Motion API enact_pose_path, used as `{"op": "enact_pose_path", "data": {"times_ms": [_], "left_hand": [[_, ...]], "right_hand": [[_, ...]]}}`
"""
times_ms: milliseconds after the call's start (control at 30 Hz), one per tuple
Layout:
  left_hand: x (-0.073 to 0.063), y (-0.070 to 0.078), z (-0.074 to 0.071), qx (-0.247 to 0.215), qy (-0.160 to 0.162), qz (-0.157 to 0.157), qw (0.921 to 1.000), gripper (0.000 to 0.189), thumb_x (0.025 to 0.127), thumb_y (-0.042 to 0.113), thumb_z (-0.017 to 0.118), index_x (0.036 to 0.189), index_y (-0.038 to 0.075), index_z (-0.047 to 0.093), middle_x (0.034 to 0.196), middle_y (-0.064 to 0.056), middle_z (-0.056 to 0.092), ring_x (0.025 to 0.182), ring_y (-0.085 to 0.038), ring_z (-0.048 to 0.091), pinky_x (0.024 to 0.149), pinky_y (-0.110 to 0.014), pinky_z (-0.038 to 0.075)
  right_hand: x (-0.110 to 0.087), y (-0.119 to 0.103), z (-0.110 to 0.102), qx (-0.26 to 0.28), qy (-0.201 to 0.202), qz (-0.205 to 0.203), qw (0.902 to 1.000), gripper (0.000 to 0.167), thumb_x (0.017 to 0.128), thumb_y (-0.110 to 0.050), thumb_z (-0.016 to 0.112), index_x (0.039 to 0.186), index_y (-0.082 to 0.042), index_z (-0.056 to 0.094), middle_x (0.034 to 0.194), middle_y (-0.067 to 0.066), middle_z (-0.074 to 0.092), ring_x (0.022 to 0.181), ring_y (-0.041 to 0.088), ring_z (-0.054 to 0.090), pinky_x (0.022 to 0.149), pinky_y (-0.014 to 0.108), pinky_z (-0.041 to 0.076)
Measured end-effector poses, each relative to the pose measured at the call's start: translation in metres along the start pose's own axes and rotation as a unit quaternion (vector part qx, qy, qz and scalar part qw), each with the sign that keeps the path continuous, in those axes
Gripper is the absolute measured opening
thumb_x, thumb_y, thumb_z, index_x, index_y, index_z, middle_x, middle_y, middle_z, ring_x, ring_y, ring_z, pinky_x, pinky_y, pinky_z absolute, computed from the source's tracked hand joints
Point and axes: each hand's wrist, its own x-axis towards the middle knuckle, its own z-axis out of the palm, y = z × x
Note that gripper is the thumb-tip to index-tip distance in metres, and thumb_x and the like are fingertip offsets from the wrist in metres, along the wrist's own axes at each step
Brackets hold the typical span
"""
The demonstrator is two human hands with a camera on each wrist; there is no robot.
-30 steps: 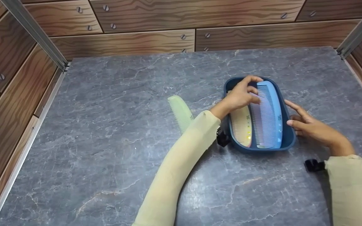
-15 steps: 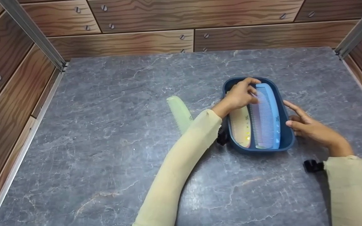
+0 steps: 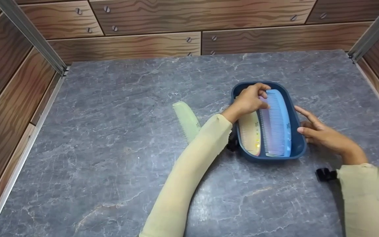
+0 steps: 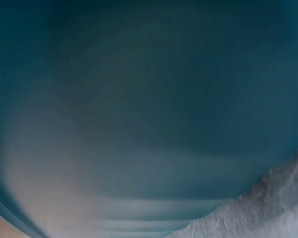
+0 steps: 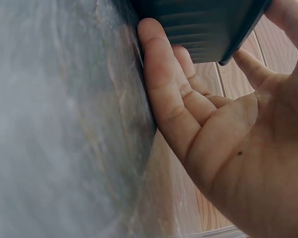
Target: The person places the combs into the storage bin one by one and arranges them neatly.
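Observation:
A dark blue plastic box [image 3: 302,149] stands right of centre in the head view. My left hand [image 3: 249,98] reaches over its left side. It pinches the upper toothed edge of a blue comb [image 3: 285,125] lying lengthwise inside. Under the blue teeth shows a purple comb [image 3: 265,123], and left of it a pale yellow comb [image 3: 250,135] with a flowered edge. Fingers of my right hand [image 3: 329,136] rest against the box's right outer wall, thumb at the rim; the right wrist view shows them by the ribbed wall [image 5: 203,27].
A pale green comb [image 3: 186,115] lies on the grey marbled table [image 3: 94,148], its lower end hidden by the left sleeve [image 3: 189,171]. Wood-patterned panels [image 3: 150,19] border the back and sides. The box wall [image 4: 149,99], blurred, fills most of the left wrist view.
The blue comb has sunk slightly toward the near end of the box with my left hand. My right hand stays at the box's side. The whole head view has shifted a little.

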Motion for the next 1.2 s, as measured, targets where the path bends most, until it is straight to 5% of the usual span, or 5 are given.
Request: {"op": "enact_pose_path", "data": {"times_ms": [267, 500, 900, 1200], "left_hand": [[0.001, -0.002, 0.000, 0.033, 0.011, -0.006, 0.9994, 0.056, 0.077, 0.019, 0.081, 0.129, 0.022, 0.059, 0.109, 0.007, 0.062, 0.098, -0.007, 0.056, 0.081, -0.015, 0.043], [-0.001, -0.001, 0.000, 0.064, 0.014, -0.005, 0.9979, 0.052, 0.079, 0.024, 0.080, 0.126, 0.027, 0.060, 0.121, 0.008, 0.058, 0.116, -0.009, 0.047, 0.094, -0.021, 0.040], [-0.003, 0.001, -0.012, -0.027, -0.008, 0.062, 0.9977, 0.053, 0.081, 0.013, 0.078, 0.129, 0.015, 0.057, 0.126, -0.005, 0.059, 0.115, -0.016, 0.055, 0.088, -0.016, 0.044], [-0.009, 0.000, -0.028, -0.066, -0.015, 0.067, 0.9954, 0.053, 0.082, 0.013, 0.076, 0.130, 0.014, 0.055, 0.129, -0.009, 0.057, 0.118, -0.022, 0.052, 0.090, -0.019, 0.044]], "right_hand": [[0.001, -0.001, 0.002, 0.008, -0.008, -0.010, 0.9999, 0.067, 0.104, -0.015, 0.042, 0.155, -0.031, 0.002, 0.117, 0.004, 0.052, 0.098, 0.008, 0.063, 0.078, 0.029, 0.055], [0.000, 0.001, 0.001, 0.012, -0.010, -0.010, 0.9998, 0.067, 0.104, -0.016, 0.042, 0.155, -0.032, 0.002, 0.115, 0.003, 0.054, 0.096, 0.008, 0.063, 0.078, 0.029, 0.056], [-0.001, 0.000, -0.001, 0.002, -0.005, -0.002, 1.0000, 0.067, 0.104, -0.018, 0.042, 0.155, -0.034, 0.002, 0.116, 0.004, 0.053, 0.098, 0.008, 0.063, 0.079, 0.028, 0.055], [-0.002, 0.001, -0.002, 0.011, -0.009, -0.017, 0.9998, 0.067, 0.103, -0.014, 0.042, 0.155, -0.032, 0.003, 0.115, 0.001, 0.056, 0.097, 0.009, 0.064, 0.077, 0.029, 0.056]]}}
